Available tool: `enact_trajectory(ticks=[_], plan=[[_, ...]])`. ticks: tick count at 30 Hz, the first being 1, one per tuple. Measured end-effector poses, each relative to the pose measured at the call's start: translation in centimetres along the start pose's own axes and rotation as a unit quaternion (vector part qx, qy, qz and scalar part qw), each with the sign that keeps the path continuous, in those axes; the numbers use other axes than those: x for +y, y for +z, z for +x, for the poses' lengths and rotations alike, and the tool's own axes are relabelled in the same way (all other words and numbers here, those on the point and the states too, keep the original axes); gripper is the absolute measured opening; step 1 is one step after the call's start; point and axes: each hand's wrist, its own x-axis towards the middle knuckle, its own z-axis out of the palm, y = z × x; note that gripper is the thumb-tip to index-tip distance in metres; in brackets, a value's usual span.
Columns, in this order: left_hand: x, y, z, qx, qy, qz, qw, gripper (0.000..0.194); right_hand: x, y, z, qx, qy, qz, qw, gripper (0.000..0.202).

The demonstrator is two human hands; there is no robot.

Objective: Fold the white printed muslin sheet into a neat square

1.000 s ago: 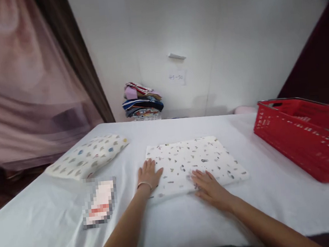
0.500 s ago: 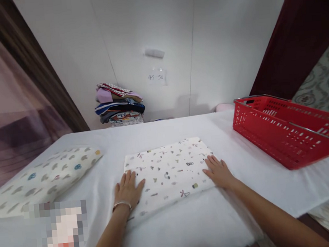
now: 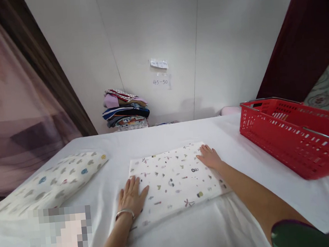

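1. Cloth (image 3: 173,188), white with a small scattered print, lies flat as a rectangle on the white-covered tabletop (image 3: 179,135), around the center and lower center of the frame.
2. Our left hand (image 3: 130,195) rests palm down on the cloth's left side, its fingers apart and the thumb spread inward over the print. We wear a bracelet (image 3: 125,212) on that wrist.
3. Our right hand (image 3: 209,157) touches the cloth at its upper right corner, right of the frame's center. Its fingers are slightly apart and clamped on nothing that we can see.
4. At the left of the frame, we have a patterned fabric piece (image 3: 71,176) with gray, blue and yellow motifs, well apart from the cloth. Just below it, at the lower left, lies a pixelated item (image 3: 68,239) whose details we cannot tell.
5. At the right, we see a red basket (image 3: 281,140) with perforated walls and metal handles, well apart from our right hand.
6. Beyond the tabletop's far edge, left of center, we see a fabric stack (image 3: 126,113) against the pale wall (image 3: 226,37). A paper label (image 3: 160,82) reading "45-50" hangs in the upper middle.
7. At the lower right corner, a dark green shape (image 3: 298,235) overlaps our right arm; we cannot tell what it is.
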Motion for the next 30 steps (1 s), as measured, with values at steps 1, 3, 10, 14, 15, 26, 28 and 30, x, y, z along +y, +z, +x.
enact_trajectory(ticks=[1,3,10,14,15,26,28,30], plan=[[0.0,-0.1,0.0,-0.006,-0.002,0.001,1.000,0.067,0.3,0.3,0.2,-0.001,0.004,0.007,1.000,0.065],[0.1,-0.1,0.0,-0.015,-0.004,0.002,1.000,0.068,0.7,0.4,0.5,0.005,-0.002,0.033,0.999,0.063],[-0.2,0.1,0.2,-0.007,0.004,-0.006,1.000,0.069,2.9,-0.9,0.0,0.026,0.065,0.175,0.982,0.059],[-0.3,0.3,0.3,-0.008,0.003,-0.008,1.000,0.068,4.5,-0.9,-2.3,0.028,0.091,0.154,0.983,0.065],[-0.3,0.3,0.3,-0.007,0.004,-0.009,1.000,0.068,4.9,-0.9,-2.9,0.026,0.100,0.150,0.983,0.068],[-0.3,0.5,0.2,-0.002,0.013,-0.027,1.000,0.069,7.1,-2.1,-7.4,-0.048,0.179,0.239,0.953,0.073],[-0.3,0.3,0.1,-0.007,0.012,-0.025,1.000,0.069,7.1,-2.3,-7.5,-0.049,0.192,0.257,0.946,0.071],[-0.2,0.2,0.0,-0.011,0.012,-0.025,1.000,0.069,7.0,-2.8,-7.8,-0.072,0.205,0.309,0.926,0.070]])
